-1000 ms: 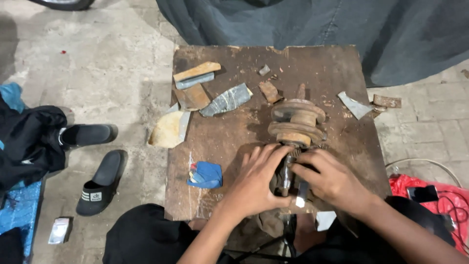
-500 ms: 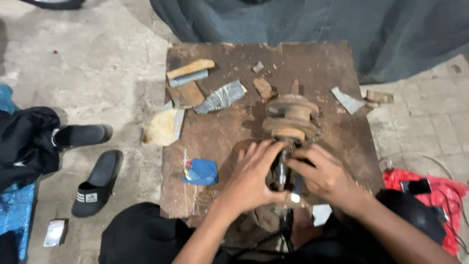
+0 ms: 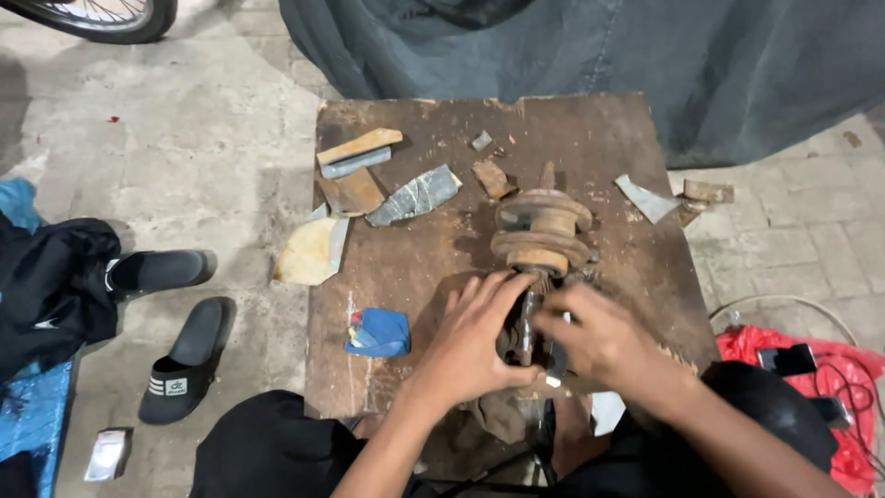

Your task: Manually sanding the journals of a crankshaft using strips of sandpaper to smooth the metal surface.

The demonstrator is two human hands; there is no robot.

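A rusty metal part with two stacked discs (image 3: 542, 227) lies on a worn brown board (image 3: 590, 138). Its dark shaft end (image 3: 526, 325) points toward me. My left hand (image 3: 472, 339) wraps the shaft from the left. From the right, my right hand (image 3: 597, 334) closes on the same shaft, fingers meeting the left hand over it. Most of the shaft is hidden under both hands.
Scraps of sandpaper and metal (image 3: 415, 195) and a wood strip (image 3: 359, 146) lie at the board's back left. A blue cloth (image 3: 379, 332) sits near the left hand. Black sandals (image 3: 180, 360) stand on the concrete at left. A dark tarp (image 3: 599, 46) hangs behind; red bag (image 3: 811, 369) at right.
Both hands stay on the shaft with only small shifts of the fingers. The view has tilted slightly, so the board sits a little lower in frame.
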